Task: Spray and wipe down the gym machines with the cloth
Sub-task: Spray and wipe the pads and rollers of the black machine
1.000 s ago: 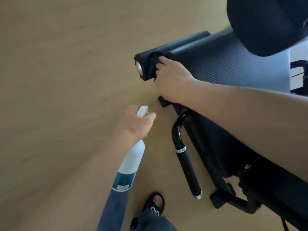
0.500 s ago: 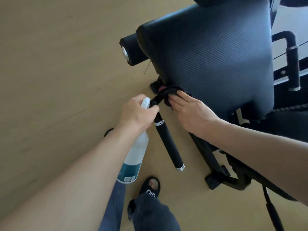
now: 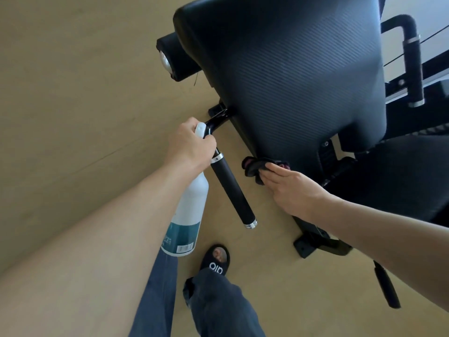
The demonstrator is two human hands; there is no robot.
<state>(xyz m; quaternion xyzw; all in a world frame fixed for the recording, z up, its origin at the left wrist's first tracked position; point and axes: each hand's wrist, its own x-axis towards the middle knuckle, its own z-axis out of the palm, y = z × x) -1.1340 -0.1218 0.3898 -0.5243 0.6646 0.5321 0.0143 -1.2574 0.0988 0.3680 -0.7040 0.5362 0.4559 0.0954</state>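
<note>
1. Cloth (image 3: 257,169): a dark, crumpled rag with a little pink showing, pressed against the lower edge of the black padded seat (image 3: 291,76) of the gym machine, under the fingertips of the right hand (image 3: 289,188). The fingers lie fairly straight over it; whether the thumb pinches it cannot be told.
2. Spray bottle (image 3: 188,212): white with a teal label band, hanging base-down from the left hand (image 3: 190,144), whose fingers curl round its neck and trigger head. The nozzle sits just beside the bend of the near handle (image 3: 230,188).
3. That handle, a black grip with chrome collars, slants down between the two hands (bottle on its left, cloth on its right), its free end near the floor (image 3: 73,98).
4. Padded roller (image 3: 175,59) with a chrome end cap juts past the seat's upper left edge.
5. Open tan floor spreads wide to the left of the machine; to the right, frame bars, a second handle (image 3: 413,66) and a bolted foot (image 3: 306,246) crowd the space.
6. A sandalled foot (image 3: 217,260) and dark trouser legs stand just below the handle's end.
</note>
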